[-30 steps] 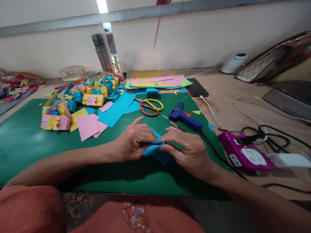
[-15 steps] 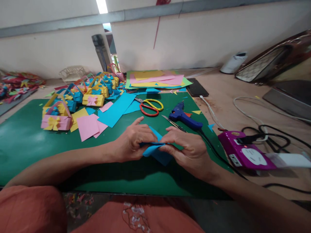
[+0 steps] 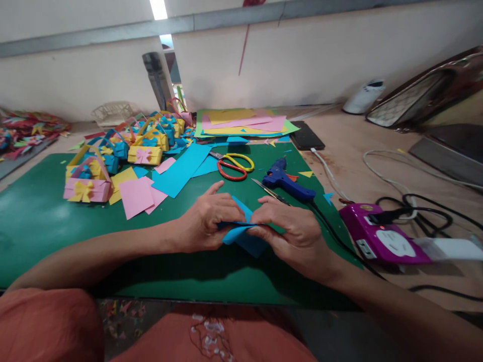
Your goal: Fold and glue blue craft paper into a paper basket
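A folded piece of blue paper (image 3: 250, 243) is held between both hands above the green mat (image 3: 181, 279). My left hand (image 3: 209, 218) grips its left side, fingers curled over it and the thumb partly hidden. On the other side, my right hand (image 3: 292, 229) pinches the fold between thumb and forefinger. Just beyond the hands lie scissors (image 3: 236, 168) with red and yellow handles, a pointed metal blade (image 3: 269, 191) and a blue glue gun (image 3: 286, 182). Left of them rest blue paper strips (image 3: 181, 171) and pink paper pieces (image 3: 136, 198).
Several small paper baskets (image 3: 87, 190) with bows stand at the left. Behind is a stack of coloured sheets (image 3: 243, 123), beside a black phone (image 3: 306, 136). A purple power strip (image 3: 388, 239) with tangled cables sits at the right. Paper scraps (image 3: 30, 133) heap at far left.
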`<state>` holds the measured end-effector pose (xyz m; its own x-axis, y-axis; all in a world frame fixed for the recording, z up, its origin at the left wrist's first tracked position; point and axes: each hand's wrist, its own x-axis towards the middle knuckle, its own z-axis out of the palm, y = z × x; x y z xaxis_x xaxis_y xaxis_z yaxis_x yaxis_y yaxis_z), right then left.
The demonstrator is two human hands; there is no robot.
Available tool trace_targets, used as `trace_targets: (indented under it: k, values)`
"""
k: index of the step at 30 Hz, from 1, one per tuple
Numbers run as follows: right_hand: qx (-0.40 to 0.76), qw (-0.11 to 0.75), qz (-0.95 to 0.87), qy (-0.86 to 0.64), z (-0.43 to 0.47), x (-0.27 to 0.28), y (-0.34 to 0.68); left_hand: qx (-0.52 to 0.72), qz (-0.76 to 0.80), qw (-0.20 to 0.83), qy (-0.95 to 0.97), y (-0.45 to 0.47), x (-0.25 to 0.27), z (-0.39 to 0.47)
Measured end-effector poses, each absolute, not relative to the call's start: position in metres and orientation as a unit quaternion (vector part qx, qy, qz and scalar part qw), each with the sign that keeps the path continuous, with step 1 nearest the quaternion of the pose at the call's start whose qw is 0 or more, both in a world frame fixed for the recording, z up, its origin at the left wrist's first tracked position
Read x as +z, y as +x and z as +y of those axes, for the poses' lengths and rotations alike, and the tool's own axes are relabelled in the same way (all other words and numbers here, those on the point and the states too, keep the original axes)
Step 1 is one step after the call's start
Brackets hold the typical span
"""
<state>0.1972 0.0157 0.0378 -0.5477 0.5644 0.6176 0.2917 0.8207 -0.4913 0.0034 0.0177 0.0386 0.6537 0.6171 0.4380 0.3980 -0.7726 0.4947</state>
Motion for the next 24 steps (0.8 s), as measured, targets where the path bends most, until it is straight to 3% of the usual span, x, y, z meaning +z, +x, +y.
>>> trace_targets:
  k: [24]
  values:
    - [0.164, 0.377, -0.876, -0.253, 0.0178, 0.0353, 0.1961, 0.269, 0.289, 0.137, 0.909, 0.0026, 0.0359, 0.0195]
